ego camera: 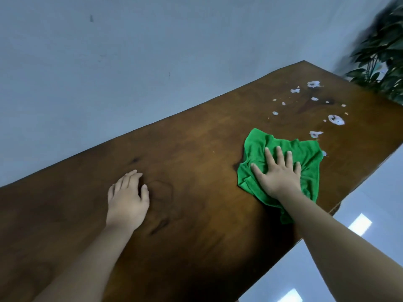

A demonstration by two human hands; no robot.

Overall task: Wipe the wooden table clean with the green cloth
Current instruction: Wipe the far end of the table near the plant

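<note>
Pressing flat on the green cloth (281, 158), the right hand (278, 173) has its fingers spread and straight, holding nothing. The left hand (127, 198) rests open on the bare bench (185, 149), well apart from it. White spills (337, 119) lie just beyond the cloth's far edge, toward the leafy plant (383, 51). One risk is that the bunched cloth smears the wet patches rather than lifting them; another is that it slips out from under an open palm near the bench's right edge.

Dim soft light, dark shadow on table (196, 149), blurred plant (381, 53) at right edge, glare on floor (370, 192)
</note>
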